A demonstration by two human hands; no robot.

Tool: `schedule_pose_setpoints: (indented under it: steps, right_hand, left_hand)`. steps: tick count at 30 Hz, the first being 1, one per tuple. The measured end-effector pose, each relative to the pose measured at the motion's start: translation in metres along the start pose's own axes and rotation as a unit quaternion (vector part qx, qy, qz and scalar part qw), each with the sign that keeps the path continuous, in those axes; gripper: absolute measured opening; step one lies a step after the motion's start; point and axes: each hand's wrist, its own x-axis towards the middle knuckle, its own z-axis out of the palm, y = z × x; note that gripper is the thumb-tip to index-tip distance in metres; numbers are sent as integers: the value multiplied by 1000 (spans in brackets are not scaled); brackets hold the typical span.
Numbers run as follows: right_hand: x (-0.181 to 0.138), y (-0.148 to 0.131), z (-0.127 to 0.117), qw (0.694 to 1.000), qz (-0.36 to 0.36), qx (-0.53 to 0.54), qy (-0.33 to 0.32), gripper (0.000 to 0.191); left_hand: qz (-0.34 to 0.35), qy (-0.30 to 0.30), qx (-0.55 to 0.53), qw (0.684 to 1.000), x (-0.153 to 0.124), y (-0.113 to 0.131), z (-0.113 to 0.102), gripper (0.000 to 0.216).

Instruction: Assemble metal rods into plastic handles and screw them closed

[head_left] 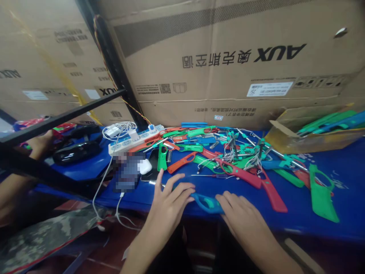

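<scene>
A blue long-neck lighter body [208, 204] with a finger loop is held between both hands at the table's front edge. My left hand [172, 198] pinches its left end, with the index finger raised. Around its right end close the fingers of my right hand [241, 213]. Just beyond the hands lies a thin screwdriver [212, 176]. Further back are a red lighter shell [241, 173], an orange shell [181, 162] and a green shell [162, 156]. At the right lies a larger green shell [322, 196].
On the blue table [176, 205], a pile of lighter parts with wires [253, 152] spreads out. A carton [285, 137] of shells stands at the right, a power strip [135, 140] at the left. A black frame post [119, 72] rises there; beyond it is another person's arm [19, 186].
</scene>
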Motion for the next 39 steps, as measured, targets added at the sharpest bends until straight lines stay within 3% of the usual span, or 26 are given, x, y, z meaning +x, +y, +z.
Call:
schedule_pose_setpoints:
  steps: [2,4,6,7,8,9,11,12,14,16,19,22,25,26,28,31,33,35,36,39]
  right_hand:
    - [-4,-2,-5,999,30,13,2,39]
    - [-5,-2,-11,995,79,56,3,35]
    - [-4,-3,-18,982,139,128,0,33]
    - [-3,-5,-21,971,167,172,-2,34]
    - [-2,-7,-23,957,194,218,-5,34]
    - [-2,-11,-25,940,217,264,-12,33]
    - [-2,-22,-25,904,248,347,-32,32]
    - [-2,-29,-24,887,258,380,-45,31]
    - [-5,-43,-19,861,275,424,-61,32]
    - [-10,-56,-14,847,299,436,-45,42]
    - [-20,-65,-15,834,337,435,-52,57]
    - [-27,-50,-31,825,275,478,-129,54]
    - [-26,-15,-50,821,181,513,-172,36]
    - [-24,-3,-53,808,185,528,-187,42]
    - [-17,18,-57,791,265,538,-123,58]
    - [-4,29,-54,783,351,514,-21,51]
    - [7,24,-51,767,338,545,-20,50]
    - [16,16,-46,733,319,600,-32,49]
    - [19,12,-43,713,319,623,-22,47]
    - [21,1,-35,641,324,696,8,40]
  left_hand:
    - [-6,32,18,999,-4,11,-6,30]
    - [-41,143,-10,989,-7,24,-8,50]
    - [-112,333,-87,932,-8,39,-2,53]
    - [-173,436,-128,874,-6,47,3,44]
    - [-229,431,-197,850,-3,54,9,40]
    - [-268,378,-284,840,1,60,15,36]
    - [-282,207,-503,790,11,71,29,38]
    - [-280,129,-603,736,15,74,36,44]
    - [-279,51,-736,615,19,80,49,61]
    - [-308,39,-777,547,19,82,58,64]
    - [-324,73,-793,511,13,84,63,56]
    - [-315,92,-822,465,7,88,58,52]
    - [-327,81,-820,463,2,92,51,50]
    - [-335,75,-812,472,0,93,50,51]
    - [-368,40,-786,495,-5,95,47,53]
    - [-402,-52,-721,561,-9,100,42,54]
    - [-395,-99,-665,626,-10,105,39,52]
    - [-389,-123,-624,666,-10,110,37,52]
    - [-390,-133,-615,672,-10,112,36,51]
    - [-399,-147,-623,656,-8,116,30,49]
